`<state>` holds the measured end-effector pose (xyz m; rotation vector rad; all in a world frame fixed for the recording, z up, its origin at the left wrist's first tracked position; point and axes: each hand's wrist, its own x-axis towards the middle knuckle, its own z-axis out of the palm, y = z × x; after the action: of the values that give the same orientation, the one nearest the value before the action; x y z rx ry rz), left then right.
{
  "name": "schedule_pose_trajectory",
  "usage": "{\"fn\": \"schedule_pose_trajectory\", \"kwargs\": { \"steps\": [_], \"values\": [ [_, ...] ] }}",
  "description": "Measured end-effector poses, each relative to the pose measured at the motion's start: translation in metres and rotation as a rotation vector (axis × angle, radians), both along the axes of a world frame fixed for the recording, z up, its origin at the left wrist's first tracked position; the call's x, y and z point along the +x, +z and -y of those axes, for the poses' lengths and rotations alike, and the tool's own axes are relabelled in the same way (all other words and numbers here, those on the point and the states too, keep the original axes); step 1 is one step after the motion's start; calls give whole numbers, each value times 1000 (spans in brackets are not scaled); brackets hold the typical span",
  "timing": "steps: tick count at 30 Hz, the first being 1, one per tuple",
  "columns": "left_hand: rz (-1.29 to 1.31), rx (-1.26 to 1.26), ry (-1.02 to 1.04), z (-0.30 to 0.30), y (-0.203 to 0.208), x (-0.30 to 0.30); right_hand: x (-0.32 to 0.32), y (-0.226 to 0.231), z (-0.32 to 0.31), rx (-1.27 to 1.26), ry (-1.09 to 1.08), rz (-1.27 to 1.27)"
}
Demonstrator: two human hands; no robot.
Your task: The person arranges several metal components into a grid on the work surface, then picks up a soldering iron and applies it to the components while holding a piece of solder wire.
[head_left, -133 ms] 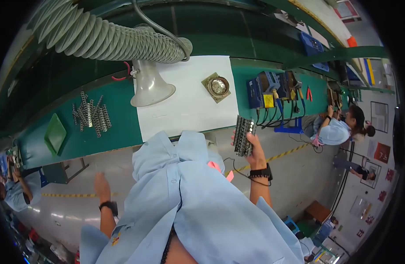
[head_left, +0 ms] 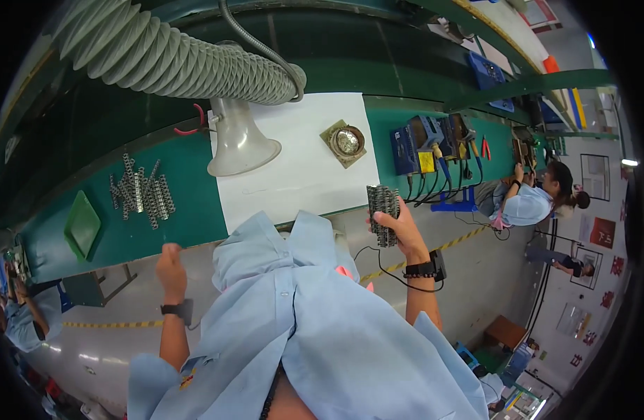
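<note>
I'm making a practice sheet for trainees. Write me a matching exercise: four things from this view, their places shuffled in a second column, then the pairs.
Things
1. Bundle of metal strips
2. Green tray
3. Round metal dish
4. Blue boxes with cords

Places
A. On a square board on the white sheet
B. On the green bench, right of the sheet
C. In the right hand
D. Left of the loose strips

Pairs: 1-C, 2-D, 3-A, 4-B
</note>
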<state>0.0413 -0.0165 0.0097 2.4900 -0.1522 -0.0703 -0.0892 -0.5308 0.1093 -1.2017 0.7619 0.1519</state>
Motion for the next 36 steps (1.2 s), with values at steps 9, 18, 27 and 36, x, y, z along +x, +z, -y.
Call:
{"fn": "schedule_pose_trajectory", "kwargs": {
  "steps": [9,18,27,36],
  "values": [
    [183,-45,-1,97,-59,35,42,-38,-29,-547,418,-63],
    [248,54,95,103,-72,36,139,-85,-81,-931,438,104],
    [256,74,149,102,-81,28,159,-122,-96,-1437,306,230],
    [293,-8,175,101,-77,27,118,-149,-108,-1588,244,317]
  ]
}}
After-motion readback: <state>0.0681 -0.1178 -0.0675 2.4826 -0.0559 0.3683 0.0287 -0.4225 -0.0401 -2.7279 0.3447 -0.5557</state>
